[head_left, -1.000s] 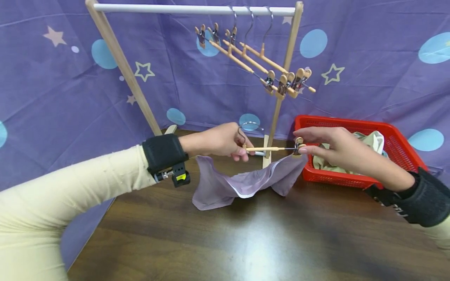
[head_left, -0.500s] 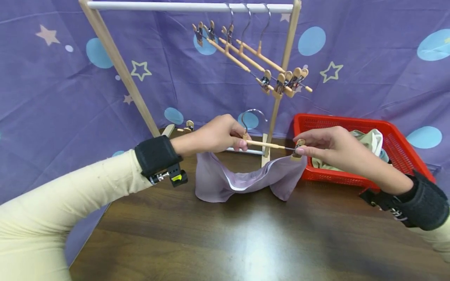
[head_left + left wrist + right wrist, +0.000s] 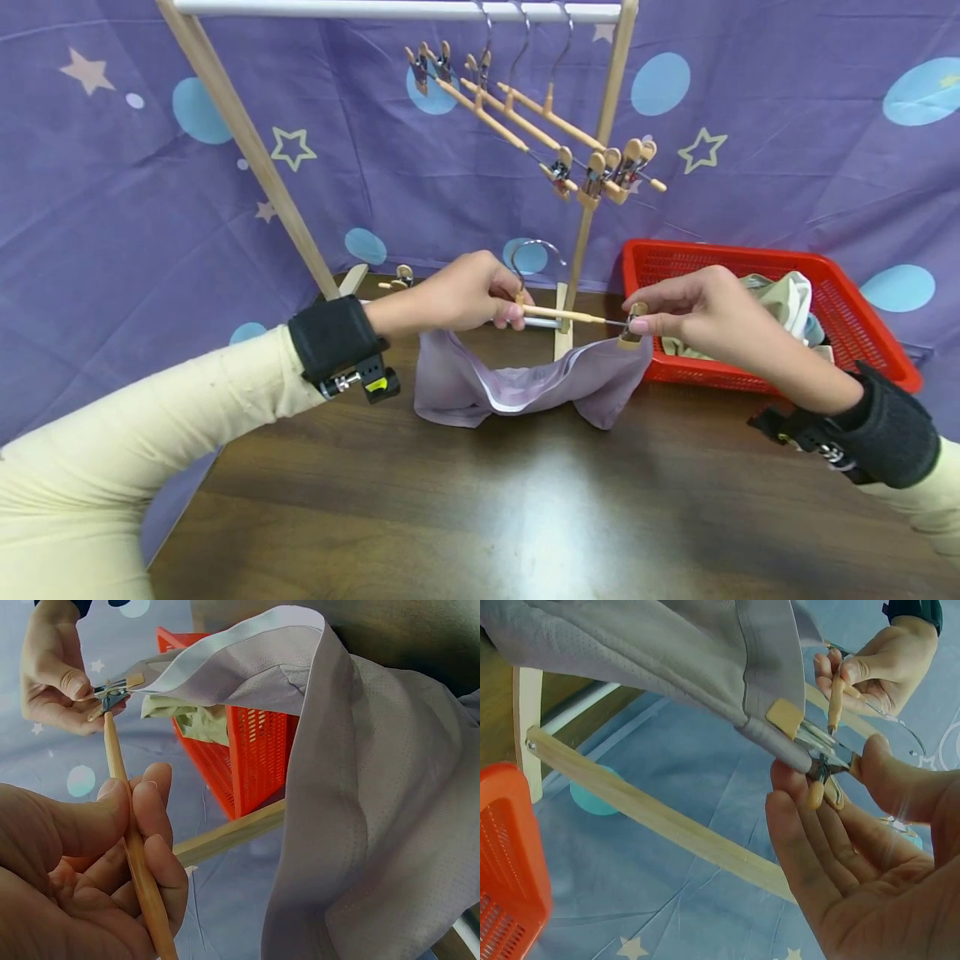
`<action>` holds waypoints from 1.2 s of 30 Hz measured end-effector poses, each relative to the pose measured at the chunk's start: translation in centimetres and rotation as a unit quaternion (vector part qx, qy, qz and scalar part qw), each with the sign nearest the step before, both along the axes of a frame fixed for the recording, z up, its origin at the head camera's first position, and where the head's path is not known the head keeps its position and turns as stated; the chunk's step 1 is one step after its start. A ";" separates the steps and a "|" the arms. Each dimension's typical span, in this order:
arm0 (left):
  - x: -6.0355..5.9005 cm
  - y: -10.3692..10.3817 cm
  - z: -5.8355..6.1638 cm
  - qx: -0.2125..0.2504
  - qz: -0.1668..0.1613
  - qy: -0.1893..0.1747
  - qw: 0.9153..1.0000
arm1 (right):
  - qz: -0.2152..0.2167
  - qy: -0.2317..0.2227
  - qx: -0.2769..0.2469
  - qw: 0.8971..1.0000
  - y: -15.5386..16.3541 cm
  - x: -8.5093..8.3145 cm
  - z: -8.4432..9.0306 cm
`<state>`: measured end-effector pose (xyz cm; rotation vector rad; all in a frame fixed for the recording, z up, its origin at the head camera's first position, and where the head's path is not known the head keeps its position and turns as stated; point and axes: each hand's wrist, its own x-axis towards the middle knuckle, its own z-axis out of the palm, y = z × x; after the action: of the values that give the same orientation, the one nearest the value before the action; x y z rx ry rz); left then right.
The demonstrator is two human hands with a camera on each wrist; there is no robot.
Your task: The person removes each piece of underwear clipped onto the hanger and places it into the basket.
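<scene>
My left hand [image 3: 467, 293] grips the bar of a wooden clip hanger [image 3: 561, 314] near its wire hook [image 3: 534, 250]. In the left wrist view my fingers [image 3: 154, 825] curl round the bar [image 3: 124, 795]. At the bar's other end my right hand [image 3: 690, 312] pinches the clip [image 3: 632, 323], thumb on one lever and fingers under it [image 3: 821, 776]. The clip bites the edge of a lilac garment [image 3: 525, 383], which hangs from it and sags onto the table [image 3: 525, 517].
A wooden rack with a white rail [image 3: 390, 10] stands behind, with three clip hangers [image 3: 525, 117] on it. A red basket [image 3: 832, 283] with pale clothes [image 3: 787, 304] sits at the right. Purple star-print cloth [image 3: 112, 192] covers the background.
Both hands and the hanger have shifted slightly left and up. The garment now hangs more gathered beneath the bar.
</scene>
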<state>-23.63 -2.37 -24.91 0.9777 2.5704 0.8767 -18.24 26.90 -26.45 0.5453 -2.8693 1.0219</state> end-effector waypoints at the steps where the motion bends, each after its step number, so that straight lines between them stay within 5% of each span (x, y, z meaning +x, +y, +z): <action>1: 0.0 0.0 -0.1 0.001 0.000 0.000 1.000 | -0.003 0.003 -0.001 1.000 -0.1 0.1 0.0; 36: -0.1 0.7 -0.7 0.000 -0.004 -0.024 1.000 | -0.059 0.112 0.038 0.991 -1.2 0.7 -1.0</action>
<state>-23.72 -1.62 -25.59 0.9552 2.5244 0.8884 -17.54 25.71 -27.46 0.4566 -2.7138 0.7828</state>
